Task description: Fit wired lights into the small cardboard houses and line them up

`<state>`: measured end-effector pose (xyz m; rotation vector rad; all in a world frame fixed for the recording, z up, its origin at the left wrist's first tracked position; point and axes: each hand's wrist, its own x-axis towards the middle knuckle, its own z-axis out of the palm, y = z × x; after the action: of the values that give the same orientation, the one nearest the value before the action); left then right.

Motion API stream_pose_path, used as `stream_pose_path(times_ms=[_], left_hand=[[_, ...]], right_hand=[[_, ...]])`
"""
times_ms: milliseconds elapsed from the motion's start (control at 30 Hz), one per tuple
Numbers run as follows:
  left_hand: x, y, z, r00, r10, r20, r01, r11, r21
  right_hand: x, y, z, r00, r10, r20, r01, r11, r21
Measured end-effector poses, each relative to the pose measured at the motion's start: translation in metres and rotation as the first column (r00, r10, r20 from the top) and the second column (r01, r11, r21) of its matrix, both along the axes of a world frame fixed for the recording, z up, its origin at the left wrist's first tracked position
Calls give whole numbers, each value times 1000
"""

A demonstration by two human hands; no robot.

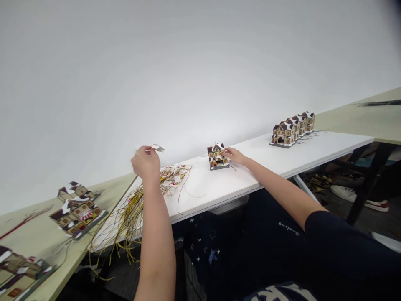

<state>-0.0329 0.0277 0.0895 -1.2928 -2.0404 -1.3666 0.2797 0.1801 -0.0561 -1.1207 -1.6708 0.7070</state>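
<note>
Cardboard model houses [77, 209] stand far left beside trailing gold strings [125, 221]. Left hand [145, 162] pinches a small card piece [157, 147], raised above a pile of pieces [172, 175]. Right hand [234, 156], fingers loosely curled, touches a small paper house [216, 156]; assembly seems midway, the piece needing careful alignment. Finished houses [293, 128] stand far right.

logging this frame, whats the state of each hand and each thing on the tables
left hand: raised, pinching a small tag
right hand: touching the single house
single house: upright on the white table
tag pile: loose heap
gold strings: hanging over the edge
row of houses: upright, lined up
</note>
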Motion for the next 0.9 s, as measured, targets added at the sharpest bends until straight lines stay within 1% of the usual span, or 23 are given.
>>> stream_pose_path(times_ms=[67,100,133,167,200,233,267,300,367,433,500,533,567,600,633,667,700,767,833,900], left_hand=[[3,-9,9,999,-2,-44,6,995,104],[7,-12,11,997,-14,-77,26,988,151],[14,-13,11,992,-34,-119,55,982,183],[22,-13,10,985,-56,-163,88,977,196],[32,-12,8,975,-81,-208,121,976,183],[42,-10,4,962,-109,-252,149,978,147],[53,-6,-1,947,-133,-292,169,980,103],[62,-2,-7,928,-166,-333,193,980,50],[76,10,-19,892,-223,-393,226,973,-39],[79,24,-31,877,-252,-410,236,968,-89],[72,36,-41,882,-245,-401,233,969,-79],[65,41,-45,887,-235,-397,232,971,-58],[56,45,-48,891,-225,-396,232,972,-30],[47,49,-52,891,-219,-398,237,972,-4],[38,52,-55,889,-217,-404,247,969,23],[29,55,-59,885,-218,-412,261,964,50],[21,57,-64,881,-223,-418,277,958,74],[5,61,-73,885,-234,-401,301,947,110],[-7,64,-83,909,-246,-335,300,947,118],[-16,68,-91,935,-253,-248,287,952,109]], right_hand=[[0,-5,4,999,-50,-1,50,999,-1],[0,-10,8,996,-93,-14,93,995,30],[-1,-17,13,990,-135,-39,138,987,80],[-2,-25,19,979,-184,-82,196,967,166],[-4,-34,25,967,-212,-138,242,934,263],[-7,-43,31,964,-196,-181,249,908,338],[-10,-51,37,969,-149,-196,215,899,381],[-13,-59,42,980,-82,-182,149,907,393],[-22,-67,49,990,63,-123,-15,933,361],[-34,-68,50,983,181,-29,-164,938,307],[-51,-63,48,958,252,139,-282,918,279],[-61,-59,45,932,263,249,-330,901,282],[-73,-56,43,882,273,384,-395,872,288],[-86,-53,41,830,264,491,-445,845,297],[-99,-50,39,778,245,579,-477,830,290],[-113,-47,37,722,211,659,-483,836,261],[-126,-45,35,665,166,728,-466,854,230],[-149,-43,32,564,83,822,-401,897,184],[-165,-42,28,511,56,858,-372,914,162],[-173,-42,25,498,60,865,-381,911,156]])
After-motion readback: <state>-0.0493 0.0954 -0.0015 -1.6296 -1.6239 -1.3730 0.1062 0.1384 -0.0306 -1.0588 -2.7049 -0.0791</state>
